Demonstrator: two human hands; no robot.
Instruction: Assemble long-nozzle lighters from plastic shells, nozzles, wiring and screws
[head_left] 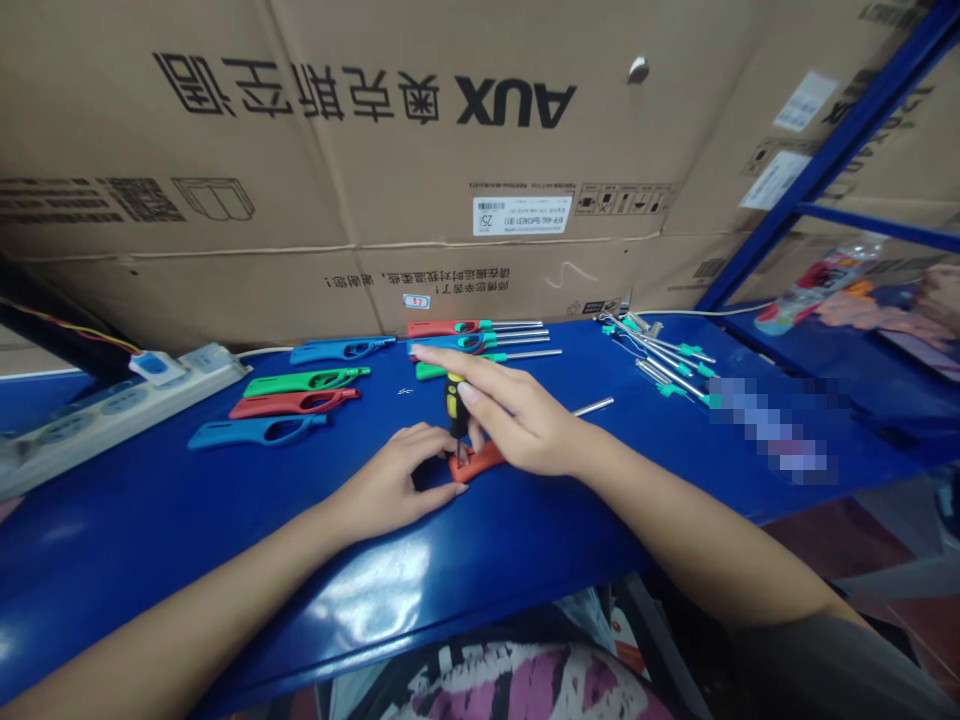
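My right hand (529, 415) is closed around a screwdriver (454, 408) with a black and yellow handle, held upright. Its shaft points down onto the handle end of an orange gas lighter (484, 459) lying flat on the table. The fingertips of my left hand (394, 475) grip that same end, thumb in front and fingers behind. A metal tube (596, 406) sticks out past my right hand, which hides the lighter's middle. Whether a screw sits under the tip is too small to tell.
On the blue table (300, 560), blue, green and red lighter bodies (292, 403) lie left. Lighters with metal tubes (517, 325) lie behind my hands, and loose tubes (660, 350) to the right. A power strip (120, 410), cardboard wall (360, 200) and bottle (821, 285) surround them.
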